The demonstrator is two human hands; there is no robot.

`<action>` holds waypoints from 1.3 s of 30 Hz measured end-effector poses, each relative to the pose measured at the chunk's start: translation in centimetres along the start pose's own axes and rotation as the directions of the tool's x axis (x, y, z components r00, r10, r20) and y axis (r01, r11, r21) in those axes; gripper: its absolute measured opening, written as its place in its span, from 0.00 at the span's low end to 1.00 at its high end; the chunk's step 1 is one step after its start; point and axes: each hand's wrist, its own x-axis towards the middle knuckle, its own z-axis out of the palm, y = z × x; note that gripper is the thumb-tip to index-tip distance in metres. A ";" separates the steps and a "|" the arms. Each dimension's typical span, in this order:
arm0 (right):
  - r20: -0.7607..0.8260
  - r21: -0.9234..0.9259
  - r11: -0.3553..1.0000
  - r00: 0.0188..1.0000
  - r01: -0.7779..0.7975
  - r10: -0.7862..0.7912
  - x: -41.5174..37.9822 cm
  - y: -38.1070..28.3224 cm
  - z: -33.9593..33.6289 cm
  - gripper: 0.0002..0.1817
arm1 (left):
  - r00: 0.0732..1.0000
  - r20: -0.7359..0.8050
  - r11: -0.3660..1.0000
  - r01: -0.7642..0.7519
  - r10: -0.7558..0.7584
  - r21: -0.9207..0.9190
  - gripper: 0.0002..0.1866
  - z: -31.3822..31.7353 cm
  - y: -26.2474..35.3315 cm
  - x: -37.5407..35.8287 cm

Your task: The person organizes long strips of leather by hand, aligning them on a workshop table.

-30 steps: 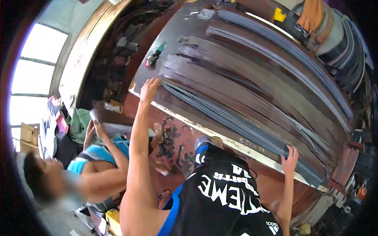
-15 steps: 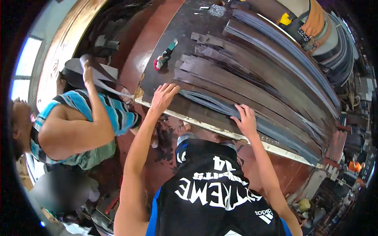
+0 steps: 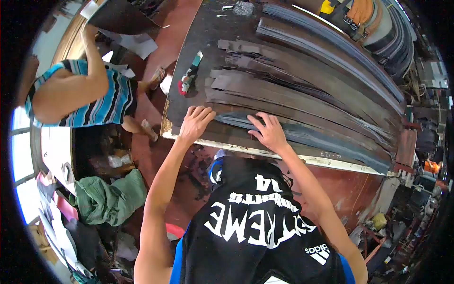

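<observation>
A bundle of long dark leather-like strips with grey edges [image 3: 326, 145] lies along the near edge of the table [image 3: 189, 102]. My left hand [image 3: 195, 124] has its fingers curled over the bundle's left end, gripping it. Farther right along the same bundle is my right hand [image 3: 268, 130], its thumb on the near side and its fingers over the top, holding the strips. Behind the bundle, wider brown strips [image 3: 283, 97] are laid out in overlapping layers. A slim tool with a green end and red wrapping [image 3: 190, 73] rests left of them.
Neat stacks of grey-edged strips [image 3: 331, 52] lie at the table's far side, near an orange strap bundle [image 3: 360, 14]. On the left, a person in a striped shirt [image 3: 85, 97] handles a dark sheet [image 3: 123, 19]. Green cloth [image 3: 111, 196] is heaped below.
My right hand has slid left along the bundle, closer to my left hand. My left hand stays at the bundle's end. The other person has shifted away, raising the dark sheet.
</observation>
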 end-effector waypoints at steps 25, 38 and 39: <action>0.045 -0.041 0.992 0.992 0.116 -0.114 3.2 -1.9 3.2 0.24 | 0.998 0.040 0.995 0.045 -0.041 -0.093 0.15 -0.3 0.0 0.3; -0.233 0.099 0.995 0.971 -0.032 0.054 4.9 0.3 -1.2 0.15 | 0.971 -0.072 0.965 0.214 -0.227 -0.155 0.17 1.5 1.1 -0.9; -0.286 0.071 0.992 0.951 -0.101 0.118 5.7 1.2 -1.6 0.14 | 0.971 -0.071 0.964 0.217 -0.229 -0.153 0.17 1.5 1.2 -1.0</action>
